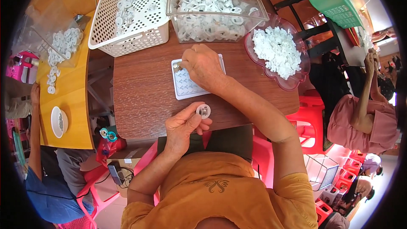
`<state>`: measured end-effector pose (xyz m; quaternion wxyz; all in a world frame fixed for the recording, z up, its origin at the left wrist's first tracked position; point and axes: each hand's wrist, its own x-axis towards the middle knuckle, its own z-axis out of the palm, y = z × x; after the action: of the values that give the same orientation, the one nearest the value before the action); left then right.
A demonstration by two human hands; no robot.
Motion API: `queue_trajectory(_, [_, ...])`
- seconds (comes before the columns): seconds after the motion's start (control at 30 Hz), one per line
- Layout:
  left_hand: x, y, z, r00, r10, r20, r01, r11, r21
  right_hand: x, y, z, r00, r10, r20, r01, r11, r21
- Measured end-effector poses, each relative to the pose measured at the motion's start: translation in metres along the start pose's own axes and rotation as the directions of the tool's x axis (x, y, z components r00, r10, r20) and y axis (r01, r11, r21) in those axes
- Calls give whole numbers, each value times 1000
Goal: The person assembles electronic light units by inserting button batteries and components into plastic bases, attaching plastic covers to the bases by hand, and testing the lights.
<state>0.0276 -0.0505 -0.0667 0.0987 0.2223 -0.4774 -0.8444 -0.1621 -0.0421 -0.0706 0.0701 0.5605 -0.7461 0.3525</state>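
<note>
My left hand (184, 125) pinches a small round white plastic part (203, 111) between thumb and fingers, just off the table's near edge. Metal-looking pieces show inside the part's recess. Over the far side of a white tray (193, 96) with rows of round pockets is my right hand (202, 67), fingers bent together and pointing down. What its fingertips hold, if anything, is hidden. Several small round metal discs, which look like button cells (176, 65), lie in the tray's far left corner beside those fingers.
At the back stand a white perforated basket (135, 42) and a clear bin (212, 34), both with white round parts. A pink-rimmed bowl (292, 80) of small white pieces is at the right. A yellow table (80, 118) holds a white bowl (55, 123). Other people sit on both sides.
</note>
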Motion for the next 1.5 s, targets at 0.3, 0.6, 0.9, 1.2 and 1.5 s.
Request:
queue_trajectory(0.3, [-1,1,0,1000,-1,2,1,1000,-13,-6,-10,-10,992,-121,32,124,985,-123])
queue_trajectory(0.6, [1,3,0,1000,-17,1,17,1000,19,-16,-3,-13,994,-105,-27,104,994,-33])
queue_trajectory(0.9, [-5,6,8,999,-40,3,40,998,-50,-91,-45,-67,982,122,-142,-77,955,286])
queue_trajectory(1.2, [-18,8,29,995,100,-20,-98,993,58,-117,-59,-69,938,-159,-307,180,983,41])
queue_trajectory(1.5, [-24,8,27,997,76,23,-78,994,80,-124,-62,-74,916,-307,-257,305,951,-47])
